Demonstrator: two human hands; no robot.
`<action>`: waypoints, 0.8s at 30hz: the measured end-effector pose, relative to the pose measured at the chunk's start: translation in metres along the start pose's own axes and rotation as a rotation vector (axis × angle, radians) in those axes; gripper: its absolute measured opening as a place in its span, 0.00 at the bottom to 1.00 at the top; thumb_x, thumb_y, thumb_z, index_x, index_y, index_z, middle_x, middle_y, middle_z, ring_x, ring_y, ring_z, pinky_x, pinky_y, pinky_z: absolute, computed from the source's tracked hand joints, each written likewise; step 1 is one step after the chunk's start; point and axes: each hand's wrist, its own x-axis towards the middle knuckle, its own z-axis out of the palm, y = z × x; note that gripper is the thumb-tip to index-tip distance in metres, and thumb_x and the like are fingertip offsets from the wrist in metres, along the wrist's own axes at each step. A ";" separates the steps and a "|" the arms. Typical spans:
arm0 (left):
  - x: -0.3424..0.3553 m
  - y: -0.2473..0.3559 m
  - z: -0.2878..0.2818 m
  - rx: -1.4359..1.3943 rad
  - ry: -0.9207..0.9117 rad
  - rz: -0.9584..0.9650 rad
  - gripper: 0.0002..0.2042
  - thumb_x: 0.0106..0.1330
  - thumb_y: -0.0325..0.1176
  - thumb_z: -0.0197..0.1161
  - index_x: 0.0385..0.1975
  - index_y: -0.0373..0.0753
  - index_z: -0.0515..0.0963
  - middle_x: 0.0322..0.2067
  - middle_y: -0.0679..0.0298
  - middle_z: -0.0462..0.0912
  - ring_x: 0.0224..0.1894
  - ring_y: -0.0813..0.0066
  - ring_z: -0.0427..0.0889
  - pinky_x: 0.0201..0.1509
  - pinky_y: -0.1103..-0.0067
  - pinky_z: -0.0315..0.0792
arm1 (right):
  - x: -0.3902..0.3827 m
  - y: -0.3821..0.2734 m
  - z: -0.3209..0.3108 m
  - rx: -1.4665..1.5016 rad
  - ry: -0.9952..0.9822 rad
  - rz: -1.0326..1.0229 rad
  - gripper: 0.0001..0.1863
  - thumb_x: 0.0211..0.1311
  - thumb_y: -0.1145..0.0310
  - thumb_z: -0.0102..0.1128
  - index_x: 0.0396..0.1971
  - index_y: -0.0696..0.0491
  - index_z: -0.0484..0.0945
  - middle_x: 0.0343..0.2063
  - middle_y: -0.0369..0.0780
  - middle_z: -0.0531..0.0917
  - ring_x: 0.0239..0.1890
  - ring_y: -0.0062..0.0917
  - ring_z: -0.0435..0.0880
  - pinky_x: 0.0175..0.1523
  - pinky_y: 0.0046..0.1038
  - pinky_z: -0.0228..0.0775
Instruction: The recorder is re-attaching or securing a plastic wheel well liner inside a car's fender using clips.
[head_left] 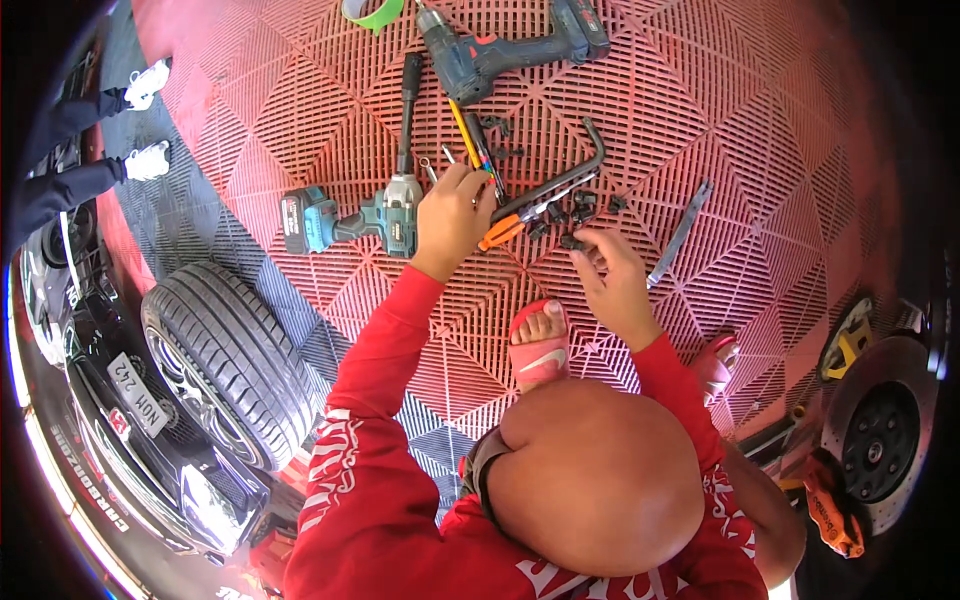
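Note:
My left hand (455,222) has its fingers curled beside a yellow-and-black slim tool (468,132); what they hold, if anything, is hidden. A teal cordless impact wrench (398,216) with a long black extension (409,110) lies just left of that hand. My right hand (618,283) pinches a small black fastener (572,242) at its fingertips. Several similar black fasteners (583,206) are scattered just beyond. Between my hands rest an orange-handled screwdriver (503,230) and a bent black bar (592,148), crossed by a silver tool.
A dark blue cordless drill (490,62) and green tape roll (376,14) lie farther away. A grey strip (682,232) is at the right. Leftward stand a tyre (235,350), a black car (120,400) and another person's legs (75,190). A brake disc (905,390) with orange caliper (832,512) is at right.

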 end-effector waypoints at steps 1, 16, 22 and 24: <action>0.003 0.001 0.006 0.027 0.065 -0.021 0.07 0.62 0.29 0.68 0.39 0.38 0.83 0.34 0.58 0.80 0.33 0.59 0.84 0.35 0.69 0.77 | 0.002 -0.002 0.001 -0.019 -0.023 0.010 0.12 0.64 0.74 0.65 0.46 0.58 0.79 0.39 0.45 0.81 0.37 0.36 0.84 0.42 0.31 0.77; 0.025 -0.015 0.043 0.059 0.097 -0.067 0.12 0.62 0.28 0.69 0.45 0.35 0.83 0.42 0.56 0.74 0.37 0.59 0.79 0.40 0.69 0.76 | 0.040 0.010 0.007 -0.026 0.002 0.116 0.13 0.64 0.73 0.65 0.47 0.58 0.78 0.37 0.46 0.80 0.37 0.38 0.83 0.43 0.34 0.74; 0.033 -0.013 0.039 -0.034 0.041 -0.077 0.12 0.62 0.30 0.71 0.45 0.38 0.86 0.38 0.57 0.70 0.38 0.60 0.77 0.40 0.69 0.74 | 0.025 0.022 -0.004 -0.051 0.029 0.170 0.13 0.64 0.73 0.65 0.47 0.58 0.79 0.38 0.46 0.81 0.36 0.35 0.83 0.42 0.31 0.74; 0.033 -0.012 0.038 -0.036 0.021 -0.074 0.11 0.62 0.30 0.71 0.44 0.39 0.86 0.38 0.58 0.71 0.37 0.60 0.78 0.40 0.69 0.74 | 0.021 0.022 -0.005 -0.034 0.030 0.215 0.13 0.64 0.74 0.65 0.47 0.58 0.79 0.38 0.45 0.81 0.36 0.35 0.82 0.41 0.30 0.75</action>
